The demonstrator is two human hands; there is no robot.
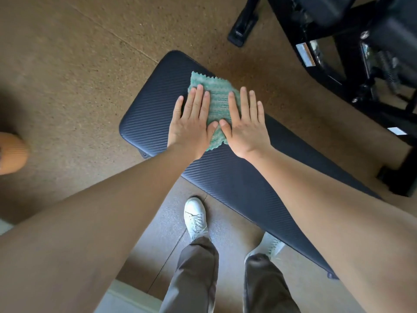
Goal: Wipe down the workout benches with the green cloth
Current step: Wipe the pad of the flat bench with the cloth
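A dark blue padded workout bench (155, 114) with a ribbed cover runs from upper left to lower right. A green cloth (217, 96) lies spread flat near its far end. My left hand (194, 125) rests flat on the cloth's left edge, fingers straight and slightly apart. My right hand (244, 125) lies flat on the cloth's right side in the same way. The two thumbs nearly touch over the cloth. Neither hand curls around the cloth; both palms press it onto the pad.
Black gym equipment (352, 48) with metal frames stands at the upper right, close to the bench. An orange rounded object (11, 154) sits at the left edge. My white shoes (195, 215) stand on the speckled brown floor (67, 75) beside the bench.
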